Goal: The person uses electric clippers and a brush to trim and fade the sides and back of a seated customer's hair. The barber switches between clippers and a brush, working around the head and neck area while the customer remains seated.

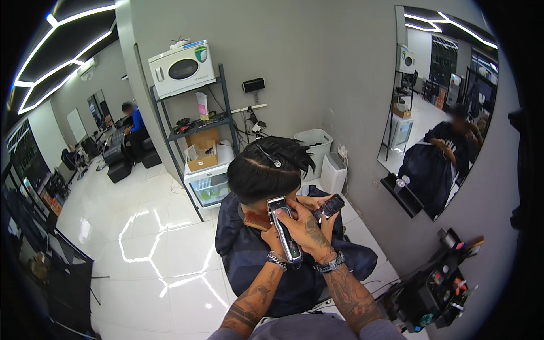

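Note:
A seated person's dark-haired head (267, 178) is in front of me, with a hair clip (271, 158) in the longer top hair. My right hand (309, 229) grips a silver and black hair clipper (289, 236), its green light lit. The clipper's blade end is at the hair near the ear; contact cannot be made out. Partly behind the clipper, my left hand (273, 240) holds a brown wooden-looking brush (256, 221) by the nape. A dark barber's cape (263, 280) drapes the seated person, whose own hands hold a smartphone (331, 207).
At right, a tool trolley (433, 293) carries several items near a wall mirror (437, 127). Shelving (193, 134) with a white towel warmer (182, 70) stands beyond the head, beside a white bin (316, 148). Another person (135, 123) sits far left. A cable crosses the floor at right.

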`<state>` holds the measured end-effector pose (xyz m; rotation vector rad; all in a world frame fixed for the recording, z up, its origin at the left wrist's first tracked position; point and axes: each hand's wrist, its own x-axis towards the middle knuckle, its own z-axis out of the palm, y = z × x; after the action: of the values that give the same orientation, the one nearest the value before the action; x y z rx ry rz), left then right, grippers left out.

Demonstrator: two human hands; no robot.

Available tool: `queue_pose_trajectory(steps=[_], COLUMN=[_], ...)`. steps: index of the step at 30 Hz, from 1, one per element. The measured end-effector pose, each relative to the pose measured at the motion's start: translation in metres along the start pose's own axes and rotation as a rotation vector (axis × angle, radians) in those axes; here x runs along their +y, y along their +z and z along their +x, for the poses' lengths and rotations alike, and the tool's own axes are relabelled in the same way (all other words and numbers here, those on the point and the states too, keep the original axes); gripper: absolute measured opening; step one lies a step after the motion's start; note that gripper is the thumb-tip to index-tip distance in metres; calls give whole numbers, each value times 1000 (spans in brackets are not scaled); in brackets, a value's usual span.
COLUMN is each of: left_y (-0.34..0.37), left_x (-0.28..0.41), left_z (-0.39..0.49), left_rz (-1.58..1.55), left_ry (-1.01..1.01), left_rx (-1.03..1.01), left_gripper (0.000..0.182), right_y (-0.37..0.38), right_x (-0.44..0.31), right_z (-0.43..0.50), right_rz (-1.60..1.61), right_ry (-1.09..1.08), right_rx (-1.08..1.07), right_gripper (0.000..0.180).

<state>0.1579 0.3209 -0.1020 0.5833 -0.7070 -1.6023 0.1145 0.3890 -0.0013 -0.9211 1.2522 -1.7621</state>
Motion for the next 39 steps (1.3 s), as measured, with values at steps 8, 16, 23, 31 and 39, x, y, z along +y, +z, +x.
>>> queue_pose_trajectory(steps=[8, 16, 23, 31, 39], left_y=[-3, -7, -7, -8, -12], left_x=[-2, -2, -2, -10, -23], left_z=[-2, -1, -2, 1, 7], left_rz=[47, 60, 53, 41, 14], left_ry=[76, 73, 67, 70, 79], left_rx=[-168, -206, -207, -197, -182], left_gripper=[6, 6, 5, 4, 4], right_y=[3, 8, 12, 28, 33], right_x=[4, 14, 20, 13, 1], right_z=[5, 8, 8, 0, -3], right_rz=[-258, -348, -261, 36, 109], right_ry=[-64, -213, -156, -154, 4], right_rx=[74, 147, 138, 117, 108], right_gripper=[59, 64, 73, 62, 53])
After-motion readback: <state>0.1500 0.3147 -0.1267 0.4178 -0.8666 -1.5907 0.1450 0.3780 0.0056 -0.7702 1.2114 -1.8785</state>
